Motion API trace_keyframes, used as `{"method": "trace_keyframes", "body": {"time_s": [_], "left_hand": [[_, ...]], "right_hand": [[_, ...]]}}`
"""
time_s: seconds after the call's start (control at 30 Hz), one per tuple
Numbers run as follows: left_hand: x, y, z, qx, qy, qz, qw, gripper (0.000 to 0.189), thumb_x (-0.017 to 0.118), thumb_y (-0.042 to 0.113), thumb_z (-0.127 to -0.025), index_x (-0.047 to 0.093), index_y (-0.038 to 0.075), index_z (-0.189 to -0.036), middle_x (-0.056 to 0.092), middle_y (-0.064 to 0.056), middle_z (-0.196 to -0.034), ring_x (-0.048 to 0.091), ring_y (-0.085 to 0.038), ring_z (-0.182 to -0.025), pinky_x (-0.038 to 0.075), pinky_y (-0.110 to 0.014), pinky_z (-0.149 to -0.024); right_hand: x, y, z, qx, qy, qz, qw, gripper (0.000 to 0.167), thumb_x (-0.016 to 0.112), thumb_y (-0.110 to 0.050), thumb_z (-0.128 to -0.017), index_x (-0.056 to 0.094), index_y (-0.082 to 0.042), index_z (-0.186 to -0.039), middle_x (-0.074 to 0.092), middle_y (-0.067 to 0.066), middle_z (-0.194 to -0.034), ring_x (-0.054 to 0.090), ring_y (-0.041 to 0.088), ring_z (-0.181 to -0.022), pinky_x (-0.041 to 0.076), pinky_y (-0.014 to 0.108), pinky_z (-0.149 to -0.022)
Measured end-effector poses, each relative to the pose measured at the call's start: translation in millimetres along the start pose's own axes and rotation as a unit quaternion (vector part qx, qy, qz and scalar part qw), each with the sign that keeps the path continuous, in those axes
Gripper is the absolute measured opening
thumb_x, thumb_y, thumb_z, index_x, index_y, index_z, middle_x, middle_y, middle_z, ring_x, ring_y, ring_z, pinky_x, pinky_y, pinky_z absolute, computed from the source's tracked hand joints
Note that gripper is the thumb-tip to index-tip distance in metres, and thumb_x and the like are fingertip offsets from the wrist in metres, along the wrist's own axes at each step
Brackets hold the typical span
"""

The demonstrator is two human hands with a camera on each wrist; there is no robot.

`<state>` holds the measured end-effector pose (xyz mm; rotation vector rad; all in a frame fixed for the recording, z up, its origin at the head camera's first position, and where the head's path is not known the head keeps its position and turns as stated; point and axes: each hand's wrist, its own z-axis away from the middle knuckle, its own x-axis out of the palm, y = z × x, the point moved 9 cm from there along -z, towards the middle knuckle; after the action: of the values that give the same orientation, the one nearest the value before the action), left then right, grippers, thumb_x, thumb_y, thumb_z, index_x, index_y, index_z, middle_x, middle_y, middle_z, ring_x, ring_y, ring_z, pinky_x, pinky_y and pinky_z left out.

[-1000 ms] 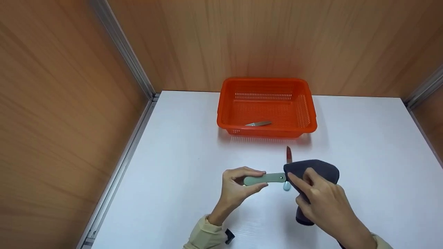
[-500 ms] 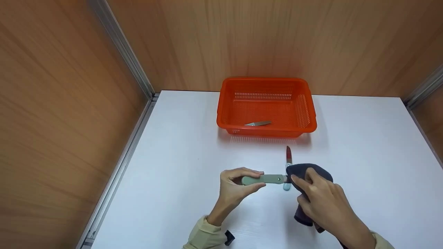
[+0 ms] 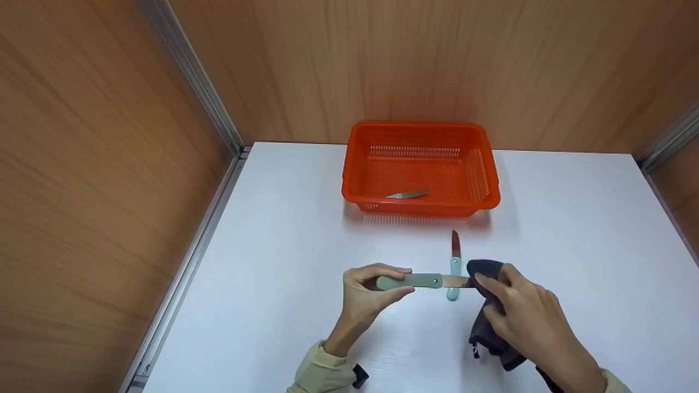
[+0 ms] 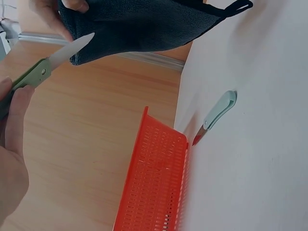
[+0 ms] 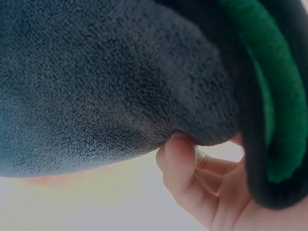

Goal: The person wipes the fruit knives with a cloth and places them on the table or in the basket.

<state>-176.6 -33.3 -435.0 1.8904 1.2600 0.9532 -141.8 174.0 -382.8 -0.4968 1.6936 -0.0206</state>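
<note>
Head view: left hand (image 3: pixel 363 297) pinches green-handled folding knife (image 3: pixel 418 280), near side of orange-red basket (image 3: pixel 420 208); right hand (image 3: pixel 529 314) pinches dark terry cloth (image 3: pixel 485 329) over blade's end. Likely wiping; next stroke calls for steady grip.

A green-handled knife (image 3: pixel 422 280) lies crosswise, blade (image 3: pixel 454 281) out, its tip at a drooping dark blue cloth (image 3: pixel 487 328).

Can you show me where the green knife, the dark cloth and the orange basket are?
Green knife (image 3: pixel 424 280): head view, on its handle.
Dark cloth (image 4: pixel 137 26): left wrist view, on the middle of its dark side.
Orange basket (image 3: pixel 418 208): head view, on its front wall.
</note>
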Motion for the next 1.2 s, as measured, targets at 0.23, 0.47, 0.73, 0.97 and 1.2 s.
{"method": "trace_keyframes", "body": {"time_s": [0.23,0.47,0.73,0.97,1.2], "left_hand": [[-3.0,1.5,0.0,-0.004,0.005,0.0,1.0,0.02,0.077,-0.009,-0.072,0.068,-0.01,-0.089,0.069,-0.022,-0.092,0.067,-0.032,-0.085,0.055,-0.051,-0.071],[-6.0,-2.9,-0.5,-0.025,0.012,-0.011,0.9995,0.02,0.078,-0.006,-0.072,0.068,-0.008,-0.089,0.07,-0.019,-0.093,0.067,-0.03,-0.084,0.057,-0.038,-0.074],[-7.3,-9.5,1.7,-0.047,0.015,-0.008,0.9987,0.021,0.079,-0.001,-0.072,0.068,-0.006,-0.089,0.07,-0.018,-0.094,0.066,-0.033,-0.087,0.056,-0.042,-0.078],[-6.1,-12.6,2.4,-0.062,0.012,-0.009,0.998,0.022,0.079,0.001,-0.073,0.068,-0.006,-0.091,0.069,-0.017,-0.097,0.065,-0.033,-0.09,0.055,-0.041,-0.081],[-2.9,-12.8,1.6,-0.062,0.007,-0.01,0.998,0.023,0.079,0.001,-0.074,0.068,-0.007,-0.093,0.069,-0.018,-0.097,0.065,-0.032,-0.091,0.054,-0.04,-0.083]], "right_hand": [[-3,13,2.6,0.023,-0.007,-0.01,0.9997,0.043,0.071,0.0,-0.07,0.07,-0.01,-0.111,0.051,0.009,-0.083,0.046,0.017,-0.053,0.052,0.031,-0.049],[-16,15,6.8,0.011,0.041,0.001,0.9991,0.042,0.069,0.001,-0.067,0.072,-0.01,-0.108,0.048,0.005,-0.08,0.038,0.012,-0.05,0.04,0.022,-0.043],[-33,14,10.8,0.001,0.084,-0.005,0.9965,0.043,0.07,0.002,-0.065,0.071,-0.009,-0.107,0.049,0.005,-0.081,0.04,0.011,-0.049,0.038,0.021,-0.041],[-42,8,13.5,-0.014,0.112,-0.006,0.9936,0.044,0.07,0.001,-0.064,0.072,-0.009,-0.107,0.05,0.004,-0.08,0.037,0.008,-0.049,0.035,0.021,-0.04],[-44,-4,13.8,-0.032,0.125,-0.006,0.9917,0.045,0.071,0.002,-0.062,0.072,-0.009,-0.106,0.048,0.003,-0.079,0.036,0.006,-0.049,0.035,0.019,-0.04]]}}
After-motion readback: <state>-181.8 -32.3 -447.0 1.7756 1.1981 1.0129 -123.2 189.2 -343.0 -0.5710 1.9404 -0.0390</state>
